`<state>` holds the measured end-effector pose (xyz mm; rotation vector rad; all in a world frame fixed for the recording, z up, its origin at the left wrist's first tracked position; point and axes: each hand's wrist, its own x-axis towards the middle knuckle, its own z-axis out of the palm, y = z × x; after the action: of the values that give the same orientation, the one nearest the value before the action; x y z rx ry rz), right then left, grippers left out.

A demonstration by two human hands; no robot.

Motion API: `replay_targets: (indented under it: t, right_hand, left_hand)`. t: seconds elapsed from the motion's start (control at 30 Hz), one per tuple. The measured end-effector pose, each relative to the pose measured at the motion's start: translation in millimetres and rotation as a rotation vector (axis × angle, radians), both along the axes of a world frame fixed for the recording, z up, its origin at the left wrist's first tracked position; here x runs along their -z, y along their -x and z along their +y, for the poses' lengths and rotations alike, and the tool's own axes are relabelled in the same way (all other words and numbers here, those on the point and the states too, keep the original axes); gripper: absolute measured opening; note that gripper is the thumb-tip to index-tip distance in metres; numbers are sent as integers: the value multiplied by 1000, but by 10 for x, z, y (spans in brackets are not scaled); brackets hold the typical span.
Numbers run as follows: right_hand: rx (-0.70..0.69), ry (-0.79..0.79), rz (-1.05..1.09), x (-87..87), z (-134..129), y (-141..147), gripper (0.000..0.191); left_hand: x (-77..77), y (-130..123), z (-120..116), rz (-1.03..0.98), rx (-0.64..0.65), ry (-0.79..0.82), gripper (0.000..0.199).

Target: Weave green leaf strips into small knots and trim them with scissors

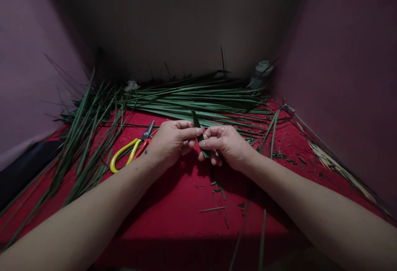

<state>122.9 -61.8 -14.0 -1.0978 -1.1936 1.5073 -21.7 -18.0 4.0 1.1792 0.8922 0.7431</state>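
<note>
A short dark green leaf strip (pixel 198 127) is held between both hands near the middle of the view, its tip pointing up and away. My left hand (pixel 177 138) pinches it from the left with thumb and fingers. From the right, my right hand (pixel 221 143) grips its lower part, the fingers curled beneath. Just left of my left hand lie scissors with yellow and red handles (pixel 133 149), partly hidden by my wrist. Behind the hands a pile of long green leaves (pixel 186 101) stretches across the red surface (pixel 173 217).
More long leaves (pixel 83 138) lie at the left. A whitish container (pixel 262 72) stands at the back right. Pale thin sticks (pixel 338 167) lie along the right edge. Small leaf scraps (pixel 214 209) are scattered in front of and right of the hands.
</note>
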Motion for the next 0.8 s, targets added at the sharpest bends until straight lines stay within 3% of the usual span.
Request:
replay_targets:
  t: [0.3, 0.6, 0.8]
  right_hand:
    - [-16, 13, -23, -26, -13, 13, 13]
    - [-29, -4, -32, -32, -15, 1, 14]
    - [-41, 31, 8, -27, -11, -4, 13]
  left_hand:
    - [-42, -4, -27, 2, -139, -81, 21]
    - [-13, 6, 10, -69, -126, -80, 30]
    - [-7, 40, 58, -57, -44, 22, 25]
